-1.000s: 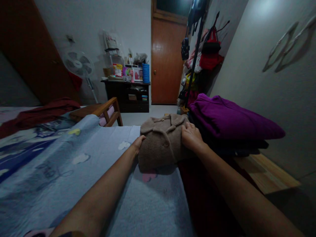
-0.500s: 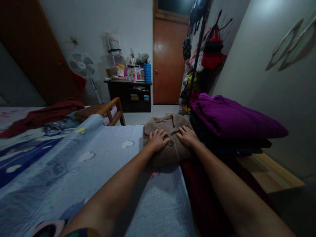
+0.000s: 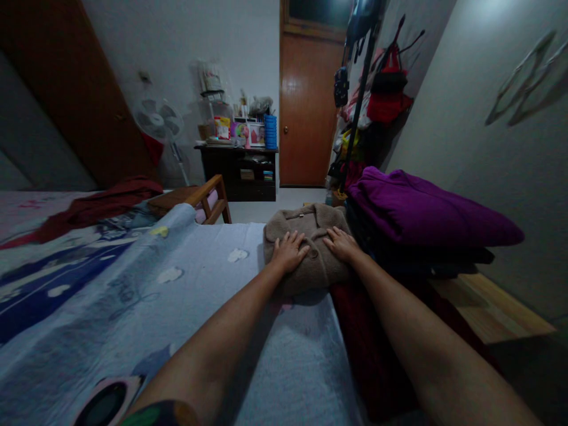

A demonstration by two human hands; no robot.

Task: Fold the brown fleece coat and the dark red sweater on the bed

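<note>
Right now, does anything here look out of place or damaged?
The rust-red cloth at left lies loosely rumpled, unlike the folded brown coat; one end of the purple garment juts past the dark pile beneath. Nothing looks spilled or damaged.

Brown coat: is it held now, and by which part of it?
Nothing is held: the left hand and right hand lie open on the folded brown coat.

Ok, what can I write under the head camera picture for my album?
Left hand and right hand resting on a folded brown collared coat, near a purple garment.
</note>
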